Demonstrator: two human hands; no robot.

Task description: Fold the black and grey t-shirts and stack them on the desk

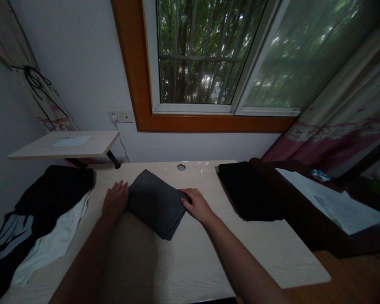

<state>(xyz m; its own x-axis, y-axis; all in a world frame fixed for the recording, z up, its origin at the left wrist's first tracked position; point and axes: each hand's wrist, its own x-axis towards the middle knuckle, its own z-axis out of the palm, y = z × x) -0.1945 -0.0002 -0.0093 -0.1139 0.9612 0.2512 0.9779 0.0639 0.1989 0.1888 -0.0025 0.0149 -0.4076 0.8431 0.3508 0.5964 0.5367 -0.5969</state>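
A dark grey folded garment (156, 202) lies turned at an angle on the pale wooden desk (190, 270). Its layers show along the lower right edge. At its left corner my left hand (115, 198) rests with fingers stretched out, touching or just beside the cloth. My right hand (196, 204) holds the right corner, thumb on the near side and fingers over the top edge. To the right, a black folded garment (248, 190) lies flat near the desk's edge. Loose black clothing (57, 190) with white stripes is heaped at the left, over a white cloth (60, 240).
A raised shelf (98, 141) with a paper (71, 141) stands at the back left. Behind the desk is a wall socket (120, 116) with a cable, under a wood-framed window (209, 123). A dark piece of furniture (304, 211) bearing a white sheet (329, 200) adjoins the right side.
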